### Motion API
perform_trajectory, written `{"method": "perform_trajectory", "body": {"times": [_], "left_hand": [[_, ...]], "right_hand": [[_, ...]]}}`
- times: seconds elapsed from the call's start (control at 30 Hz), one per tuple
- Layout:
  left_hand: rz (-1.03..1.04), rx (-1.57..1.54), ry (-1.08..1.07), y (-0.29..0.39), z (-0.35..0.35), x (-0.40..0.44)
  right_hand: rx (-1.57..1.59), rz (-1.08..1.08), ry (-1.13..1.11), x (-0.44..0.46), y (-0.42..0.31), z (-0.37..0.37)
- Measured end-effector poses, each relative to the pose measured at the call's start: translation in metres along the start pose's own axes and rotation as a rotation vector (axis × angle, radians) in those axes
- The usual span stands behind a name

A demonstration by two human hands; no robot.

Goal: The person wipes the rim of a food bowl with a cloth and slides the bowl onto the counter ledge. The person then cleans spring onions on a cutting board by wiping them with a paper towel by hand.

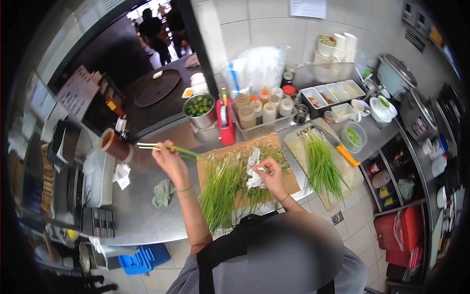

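Note:
My left hand (pixel 169 159) is closed around a few green onions (pixel 183 150), whose white ends point left over the steel counter. In my right hand (pixel 269 172) is a white cloth (pixel 254 169), pinched above a brown board (pixel 290 182). A large bunch of green onions (pixel 220 188) lies on that board's left part and hangs over the front edge. Loose trimmings (pixel 267 152) are scattered beside the cloth. To the right, a pale cutting board (pixel 296 147) holds another green onion bunch (pixel 323 164) and a knife with an orange handle (pixel 347 155).
Behind the boards stand a basket of bottles (pixel 264 128), a red holder (pixel 225 122) and a pot of green fruit (pixel 199 109). A crumpled cloth (pixel 163 192) lies left. At right is a tub of chopped greens (pixel 353 137). People (pixel 152 34) stand beyond the opening.

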State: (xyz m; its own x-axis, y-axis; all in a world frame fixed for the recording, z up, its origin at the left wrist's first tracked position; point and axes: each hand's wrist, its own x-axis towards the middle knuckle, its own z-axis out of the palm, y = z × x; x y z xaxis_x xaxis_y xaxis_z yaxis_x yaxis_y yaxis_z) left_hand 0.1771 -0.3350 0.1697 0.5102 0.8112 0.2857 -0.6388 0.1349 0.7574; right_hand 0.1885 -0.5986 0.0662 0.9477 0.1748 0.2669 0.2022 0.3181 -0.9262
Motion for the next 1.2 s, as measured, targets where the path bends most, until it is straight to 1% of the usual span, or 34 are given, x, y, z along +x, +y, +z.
{"method": "perform_trajectory", "body": {"times": [0.1,0.13,0.2,0.23,0.27,0.33,0.4,0.43,0.47,0.53,0.6,0.63,0.67,0.73,0.77,0.83,0.87,0.93,0.97,1.0,1.07,1.17,1.2], "left_hand": [[-0.164,-0.114,-0.149,0.008,0.018,-0.007],[-0.236,-0.132,-0.191,0.009,0.033,-0.014],[-0.383,-0.170,-0.265,0.004,0.070,-0.041],[-0.484,-0.209,-0.302,0.002,0.090,-0.057],[-0.571,-0.295,-0.417,-0.009,0.105,-0.070],[-0.841,-0.431,-0.498,-0.036,0.134,-0.102],[-1.102,-0.453,-0.573,-0.068,0.166,-0.140],[-1.194,-0.436,-0.592,-0.091,0.175,-0.158],[-1.282,-0.418,-0.611,-0.119,0.183,-0.174],[-1.363,-0.169,-0.508,-0.176,0.197,-0.205],[-1.338,0.014,-0.614,-0.262,0.190,-0.224],[-1.321,0.107,-0.664,-0.296,0.187,-0.232],[-1.322,0.189,-0.663,-0.318,0.186,-0.240],[-1.321,0.356,-0.653,-0.344,0.184,-0.256],[-1.278,0.399,-0.670,-0.342,0.187,-0.264],[-1.193,0.485,-0.695,-0.323,0.192,-0.278],[-1.171,0.412,-0.826,-0.308,0.196,-0.281],[-1.188,0.378,-0.777,-0.311,0.203,-0.299],[-1.179,0.387,-0.792,-0.312,0.204,-0.303],[-1.169,0.397,-0.808,-0.310,0.206,-0.307],[-1.108,0.486,-0.909,-0.278,0.205,-0.292],[-1.006,0.449,-1.040,-0.199,0.199,-0.259],[-0.913,0.263,-1.053,-0.170,0.191,-0.242]], "right_hand": [[-0.428,-0.120,-0.049,0.000,-0.005,-0.005],[-0.536,-0.219,-0.086,0.002,0.003,-0.007],[-0.724,-0.345,-0.154,0.004,0.014,-0.007],[-0.821,-0.407,-0.195,0.006,0.017,-0.008],[-0.880,-0.407,-0.208,0.006,0.019,-0.008],[-0.992,-0.407,-0.238,0.002,0.025,-0.007],[-0.865,-0.331,-0.186,0.003,0.052,-0.007],[-0.798,-0.295,-0.164,0.000,0.060,-0.010],[-0.694,-0.234,-0.211,-0.004,0.049,-0.014],[-0.686,-0.256,-0.243,-0.013,0.056,-0.021],[-0.665,-0.238,-0.269,-0.019,0.054,-0.026],[-0.648,-0.209,-0.278,-0.022,0.047,-0.027],[-0.631,-0.178,-0.288,-0.025,0.042,-0.029],[-0.727,-0.336,-0.233,-0.027,0.073,-0.034],[-0.774,-0.412,-0.206,-0.027,0.084,-0.037],[-0.899,-0.419,-0.276,-0.023,0.053,-0.043],[-0.960,-0.420,-0.316,-0.020,0.040,-0.045],[-0.919,-0.543,-0.245,-0.016,0.046,-0.049],[-0.894,-0.604,-0.214,-0.014,0.050,-0.049],[-0.739,-0.361,-0.205,-0.011,0.053,-0.048],[-0.420,0.127,-0.206,-0.004,0.058,-0.040],[-0.580,-0.411,-0.093,0.000,0.050,-0.046],[-0.524,-0.324,-0.080,0.003,0.043,-0.049]]}}
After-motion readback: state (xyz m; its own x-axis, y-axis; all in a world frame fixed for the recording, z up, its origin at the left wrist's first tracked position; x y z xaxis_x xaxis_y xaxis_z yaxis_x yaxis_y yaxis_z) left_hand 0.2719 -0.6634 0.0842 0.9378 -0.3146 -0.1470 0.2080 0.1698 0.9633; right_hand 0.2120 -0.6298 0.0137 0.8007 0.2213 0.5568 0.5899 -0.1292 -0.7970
